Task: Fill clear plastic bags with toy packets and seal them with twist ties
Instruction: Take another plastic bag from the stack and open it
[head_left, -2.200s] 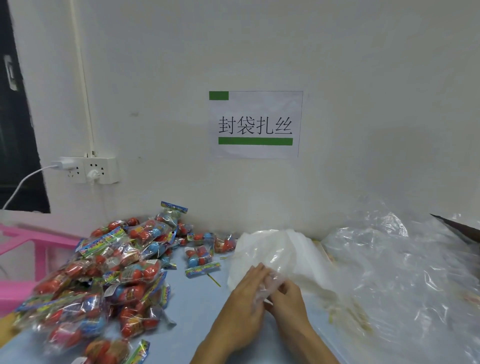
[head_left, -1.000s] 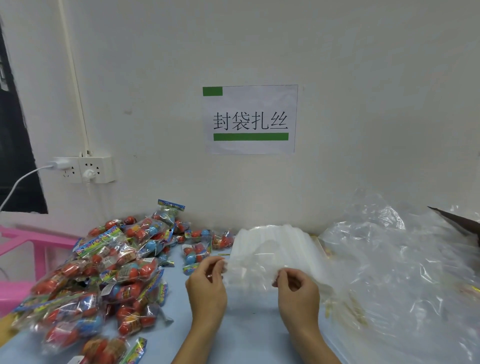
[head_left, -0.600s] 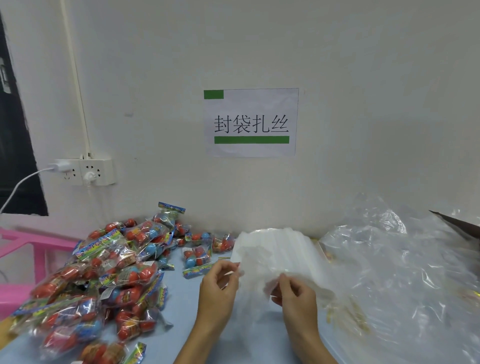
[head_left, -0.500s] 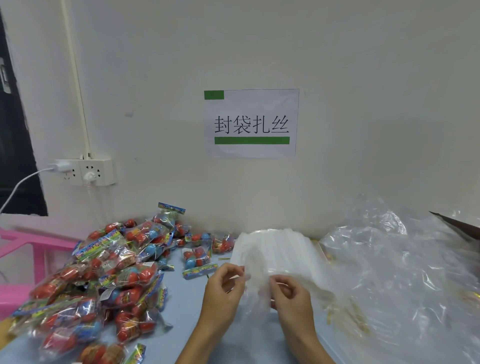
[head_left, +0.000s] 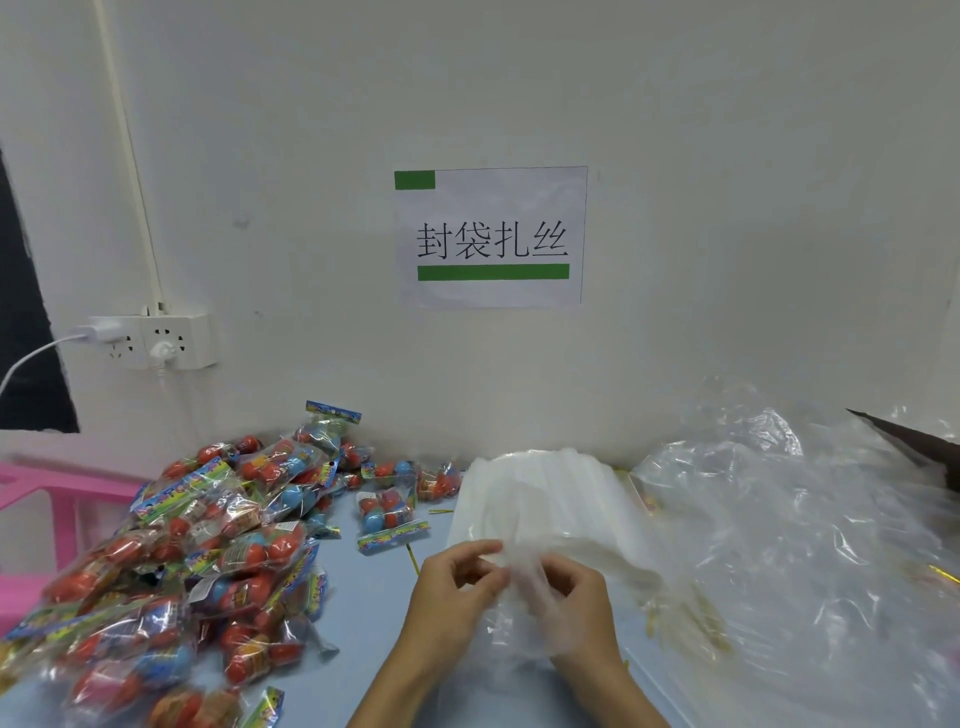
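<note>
Low in the centre of the frame, a clear plastic bag (head_left: 519, 613) hangs crumpled between both hands, with nothing visible inside it. The left hand (head_left: 449, 597) pinches its upper edge with curled fingers; the right hand (head_left: 576, 597) grips the film from the other side. Just behind lies a stack of flat clear bags (head_left: 550, 499). At lower left sprawls a heap of toy packets (head_left: 197, 561) holding red and blue balls. A large loose plastic sheet (head_left: 805, 545) fills the lower right of the blue table (head_left: 363, 597).
</note>
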